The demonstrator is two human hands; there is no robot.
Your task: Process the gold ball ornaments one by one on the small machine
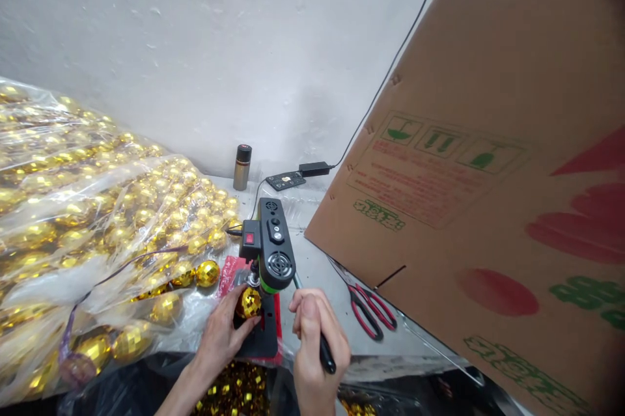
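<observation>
A small black machine (277,243) with a red switch and round vents stands on a black base (261,341) near the table's front edge. Under its head, my left hand (222,328) holds a gold mirrored ball (250,303) between thumb and fingers. To the right of the machine, my right hand (319,344) is closed around a lever with a black handle (327,356). Another gold ball (208,273) lies just left of the machine, at the edge of the plastic bags. My left fingertips are partly hidden behind the held ball.
Clear plastic bags of gold balls (122,214) cover the left side. A large cardboard box (469,162) leans on the right, with red-handled pliers (371,312) beside it. A dark-capped bottle (242,168), a black remote (286,181) and a power adapter (314,169) are near the wall.
</observation>
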